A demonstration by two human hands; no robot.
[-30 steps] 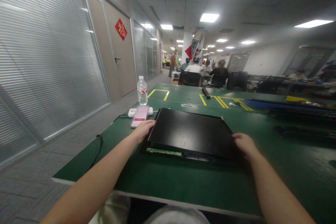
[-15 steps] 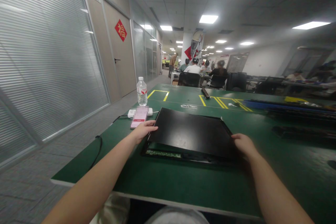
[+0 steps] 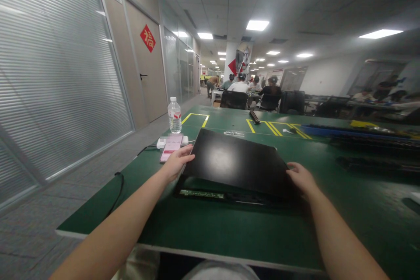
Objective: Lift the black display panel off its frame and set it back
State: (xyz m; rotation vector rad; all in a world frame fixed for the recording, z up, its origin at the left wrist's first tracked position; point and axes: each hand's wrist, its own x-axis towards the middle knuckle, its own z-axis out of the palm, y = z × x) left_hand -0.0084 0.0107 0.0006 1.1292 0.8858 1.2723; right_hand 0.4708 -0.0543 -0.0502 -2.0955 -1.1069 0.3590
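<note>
A black display panel (image 3: 236,166) with a glossy face is held between my two hands above the green table. It is tilted, and a ceiling light reflects on it. My left hand (image 3: 176,164) is closed on its left edge, thumb on top. At the right edge my right hand (image 3: 301,178) grips it between thumb and fingers. Under the panel lies a dark frame (image 3: 262,200), mostly hidden. Along the frame's near side a green circuit board (image 3: 201,194) shows.
On the green table (image 3: 229,232), a phone (image 3: 171,146) and a water bottle (image 3: 174,116) stand beyond my left hand. A black cable (image 3: 118,192) hangs over the left edge. A dark strip (image 3: 254,117) lies at the back, dark parts (image 3: 364,164) at right. People sit farther off.
The panel has tilted more, its far edge rising slightly, and a bright reflection now shows on it. Both hands keep their hold. The whole view has shifted slightly.
</note>
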